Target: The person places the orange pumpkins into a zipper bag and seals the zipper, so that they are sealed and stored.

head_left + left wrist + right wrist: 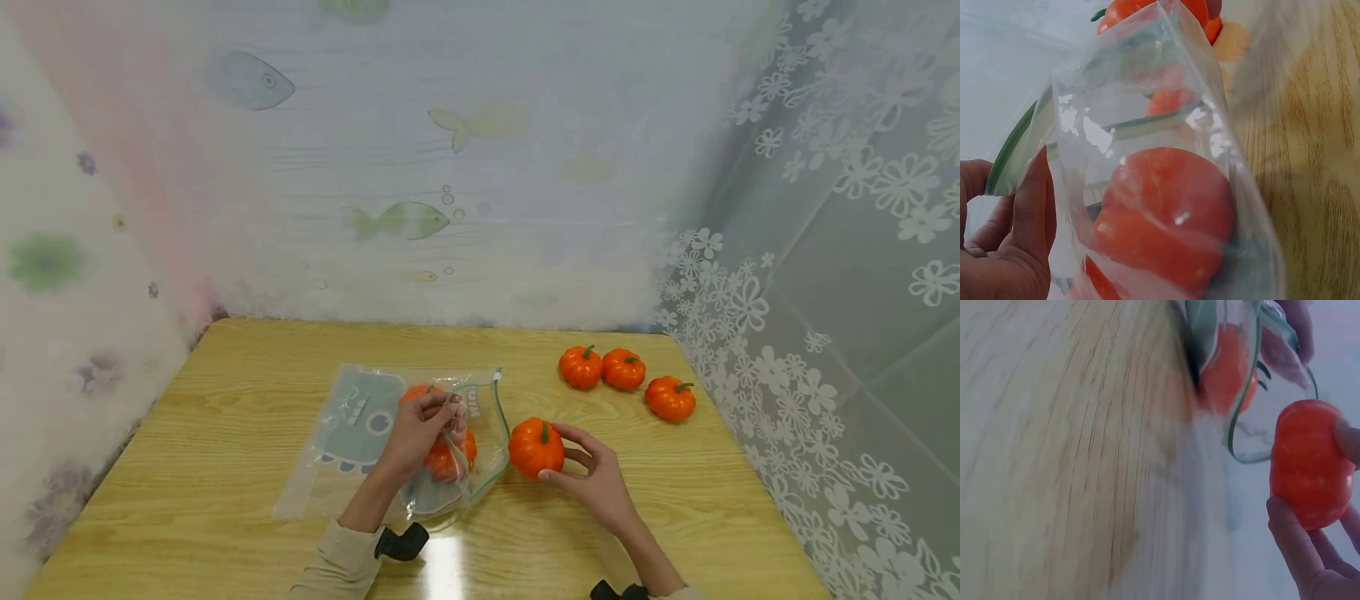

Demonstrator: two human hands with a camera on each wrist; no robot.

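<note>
A clear zip bag (pixel 491 417) with a grey-blue printed figure lies on the table, its green-edged mouth spread toward the right. Inside it are small orange pumpkins; one pumpkin (pixel 1166 212) fills much of the left wrist view. My left hand (pixel 420 433) pinches the bag's rim between thumb and fingers, as the left wrist view shows at the green edge. Just right of the mouth, my right hand (pixel 596 475) grips another orange pumpkin (pixel 536 448) with a green stem. In the right wrist view, fingers and thumb hold that pumpkin (pixel 1311 465) from opposite sides.
At the table's back right are a pumpkin (pixel 581 367), a second pumpkin (pixel 624 369) beside it and a third pumpkin (pixel 670 399) slightly apart. The wooden table (pixel 225 417) meets a fish-patterned curtain (pixel 480 208) behind and a flowered translucent sheet (pixel 795 400) at the right.
</note>
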